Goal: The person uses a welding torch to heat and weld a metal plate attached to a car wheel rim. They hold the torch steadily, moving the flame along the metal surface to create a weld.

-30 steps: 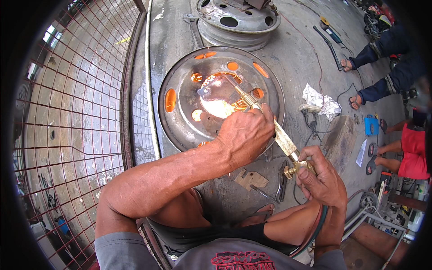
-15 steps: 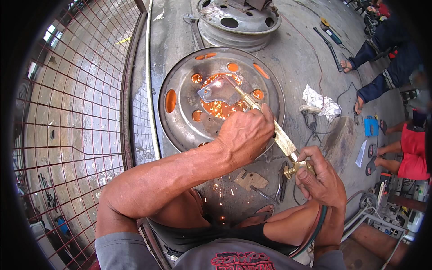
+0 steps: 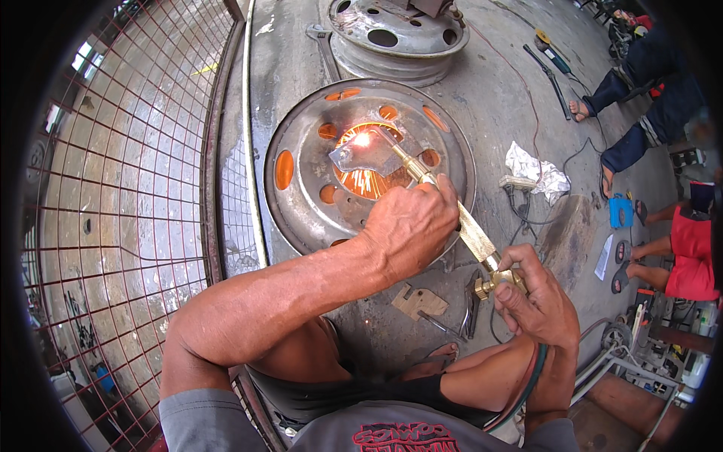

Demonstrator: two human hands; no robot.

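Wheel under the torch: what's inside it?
Sparks and orange light show inside the wheel. A metal plate covers part of its center hole, and the left hand hides some of the near side, so what's beneath those can't be seen.

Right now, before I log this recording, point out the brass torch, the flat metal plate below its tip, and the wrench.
Brass torch (image 3: 476,235): head view, on its textured handle.
Flat metal plate (image 3: 369,159): head view, middle of its upper face.
Wrench (image 3: 329,56): head view, on its handle.

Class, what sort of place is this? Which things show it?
Probably a metalworking or repair workshop: a brass-coloured torch over a metal wheel, sparks inside it, and an angle grinder on the floor.
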